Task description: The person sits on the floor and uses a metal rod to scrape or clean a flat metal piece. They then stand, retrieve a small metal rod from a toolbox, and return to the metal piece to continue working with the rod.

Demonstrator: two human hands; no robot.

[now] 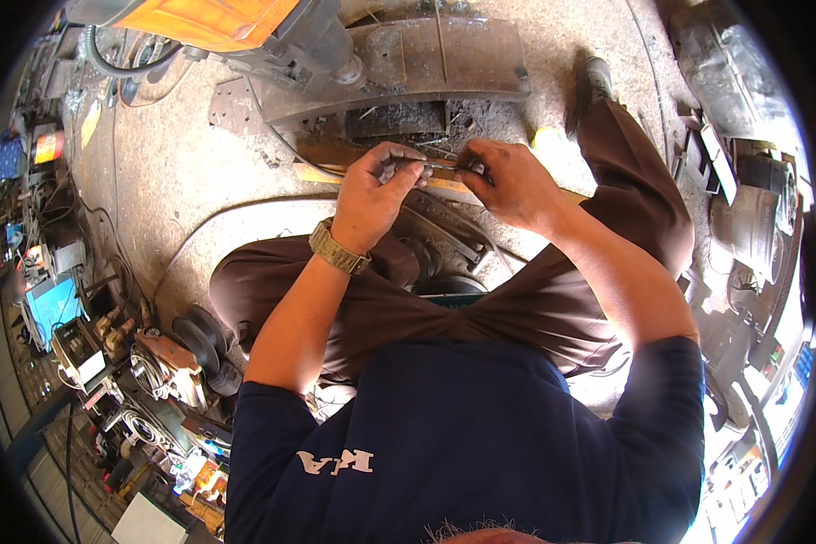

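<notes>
Between my two hands is a thin dark rod (442, 166), held level by its ends above the floor. My left hand (377, 192), with a watch (337, 247) on its wrist, pinches one end between thumb and fingers. The fingers of my right hand (514, 181) are curled around the other end. The rod is too small to tell its exact kind. Beneath the hands lies a yellowish strip (449, 184), partly covered by them. Just beyond them is a curved rusty steel plate (490, 63).
An orange power machine (204, 23) with a dark metal head stands on the steel plate at the far left. Cables run over the floor (168, 127). Cluttered tools and a blue box (54, 304) line the left side. Metal cylinders (743, 218) stand at the right.
</notes>
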